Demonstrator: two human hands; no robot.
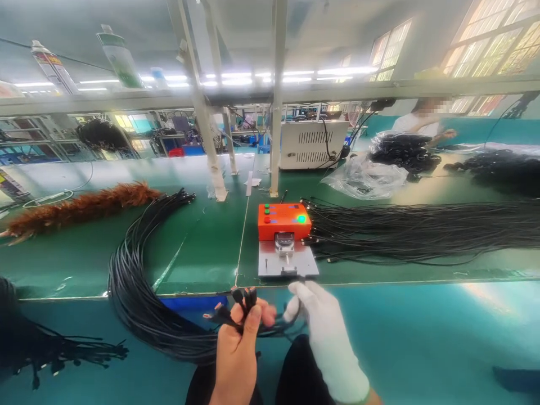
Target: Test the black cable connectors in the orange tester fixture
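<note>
My bare left hand is closed around several black cables, just off the table's front edge. Their connector ends stick up past the thumb, some with bright metal tips. The long black bundle curves from the tabletop down to this hand. My right hand, in a white glove, has its fingers drawn together at the front of a metal plate; what they pinch is hidden. Black cable runs below those fingers. On the plate sits a small gauge, and behind it an orange box shows a lit green light.
Many black cables lie along the right of the green table. A brown feather duster rests at left. Metal posts and a white machine stand behind. A person is beyond plastic bags. More cables hang lower left.
</note>
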